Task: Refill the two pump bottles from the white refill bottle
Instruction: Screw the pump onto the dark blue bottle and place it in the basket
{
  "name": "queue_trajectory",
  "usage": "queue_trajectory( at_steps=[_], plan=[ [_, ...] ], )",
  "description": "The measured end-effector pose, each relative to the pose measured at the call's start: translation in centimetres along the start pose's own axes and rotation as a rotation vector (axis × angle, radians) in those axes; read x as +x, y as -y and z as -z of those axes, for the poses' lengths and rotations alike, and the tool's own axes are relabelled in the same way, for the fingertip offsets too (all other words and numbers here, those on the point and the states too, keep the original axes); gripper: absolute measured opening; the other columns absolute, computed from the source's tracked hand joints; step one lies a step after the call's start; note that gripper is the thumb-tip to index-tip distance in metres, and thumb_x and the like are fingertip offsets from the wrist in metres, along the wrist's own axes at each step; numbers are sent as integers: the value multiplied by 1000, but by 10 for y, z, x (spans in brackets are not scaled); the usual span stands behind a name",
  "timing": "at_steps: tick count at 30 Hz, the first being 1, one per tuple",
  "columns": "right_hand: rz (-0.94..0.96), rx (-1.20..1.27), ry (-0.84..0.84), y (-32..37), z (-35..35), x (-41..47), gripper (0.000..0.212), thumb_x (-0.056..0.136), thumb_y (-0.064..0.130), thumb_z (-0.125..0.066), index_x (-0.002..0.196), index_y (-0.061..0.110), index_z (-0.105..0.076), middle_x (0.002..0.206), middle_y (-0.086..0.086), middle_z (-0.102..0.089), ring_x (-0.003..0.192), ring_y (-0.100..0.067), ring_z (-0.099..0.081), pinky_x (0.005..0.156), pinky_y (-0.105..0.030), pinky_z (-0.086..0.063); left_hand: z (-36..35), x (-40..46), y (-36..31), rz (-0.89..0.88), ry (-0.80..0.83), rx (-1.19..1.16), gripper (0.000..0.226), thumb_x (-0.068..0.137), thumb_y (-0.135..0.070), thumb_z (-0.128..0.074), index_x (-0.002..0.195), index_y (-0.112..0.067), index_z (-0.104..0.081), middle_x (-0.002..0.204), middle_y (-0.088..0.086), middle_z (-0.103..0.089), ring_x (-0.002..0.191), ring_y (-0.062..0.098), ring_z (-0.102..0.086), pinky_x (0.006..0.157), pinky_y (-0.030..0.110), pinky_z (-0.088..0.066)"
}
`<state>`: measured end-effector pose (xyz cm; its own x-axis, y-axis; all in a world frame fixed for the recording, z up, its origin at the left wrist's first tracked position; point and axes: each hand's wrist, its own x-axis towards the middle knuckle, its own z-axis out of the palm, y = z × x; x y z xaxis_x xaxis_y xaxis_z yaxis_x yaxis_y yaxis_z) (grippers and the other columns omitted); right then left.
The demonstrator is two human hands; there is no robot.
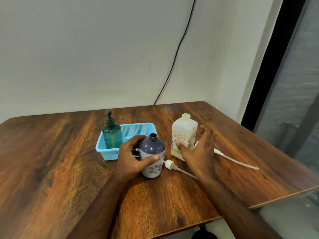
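Bottle count: three total, all upright on the wooden table [60,161]
Pump bottles: two, one purple bottle [152,155] and one teal bottle [112,135]
Purple bottle: stood just in front of the blue basket [136,129], neck uncapped, pale lower half with grey flower prints
Teal bottle: sat in the basket's left end, dark pump head on top
White refill bottle [184,135]: one, square-sided, to the right of the purple bottle, no cap on its neck
Label on refill bottle: red and blue lettering running up the side, looked like "BIOCHEK CHG" but too blurry to swear by; small print unreadable
Loose pumps: two, both lying flat on the table with long dip tubes
White pump [170,165]: lay between the two arms, just right of the purple bottle's base
Second pump [231,159]: lay right of the refill bottle, head end hidden behind the right hand
Left hand [133,157]: wrapped around the purple bottle, thumb across its front
Right hand [200,147]: spread wide, fingers fairly straight, thumb touching the refill bottle's front, not closed around it
Basket count: one, blue, perforated plastic
Black cable [179,49]: one, ran down the wall behind the table
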<state>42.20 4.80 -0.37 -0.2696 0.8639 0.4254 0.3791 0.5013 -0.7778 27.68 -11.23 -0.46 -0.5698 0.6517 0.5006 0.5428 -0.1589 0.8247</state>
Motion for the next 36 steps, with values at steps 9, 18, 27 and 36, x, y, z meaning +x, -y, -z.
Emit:
queue_trajectory(
  at_steps=[9, 18, 27, 36],
  plan=[
    [372, -337, 484, 25, 10, -37, 31, 92, 37, -65, 122, 29, -60, 121, 7, -62, 113, -11, -55, 97, -29, -47, -1, -1, 0, -17, -7, -2, 59, 59, -41, -87, 112, -27, -66, 106, -15, -71, 98, 6, -68, 75, 20, -57],
    [243, -219, 498, 29, 7, -30, 27, 94, 27, -66, 121, 29, -66, 123, 9, -66, 116, -10, -58, 96, -29, -47, 3, 1, 1, -40, -15, -10, 58, 60, -41, -87, 111, -24, -66, 105, -12, -72, 97, 9, -69, 77, 25, -57],
    [79, 466, 312, 82, 35, 4, 26, 93, 21, -70, 119, 22, -69, 103, 9, -72, 97, -6, -68, 78, -21, -56, 3, -1, 0, -2, -10, 9, 60, 58, -46, -86, 112, -34, -63, 106, -22, -68, 99, 2, -66, 78, 23, -57],
    [196, 887, 146, 131, 41, 19, 19, 89, 10, -72, 108, 14, -69, 104, -7, -74, 98, -23, -72, 85, -47, -60, 3, 0, 0, -6, 0, 28, 59, 59, -39, -91, 111, -35, -63, 107, -22, -69, 99, 4, -66, 76, 24, -58]
  ],
)
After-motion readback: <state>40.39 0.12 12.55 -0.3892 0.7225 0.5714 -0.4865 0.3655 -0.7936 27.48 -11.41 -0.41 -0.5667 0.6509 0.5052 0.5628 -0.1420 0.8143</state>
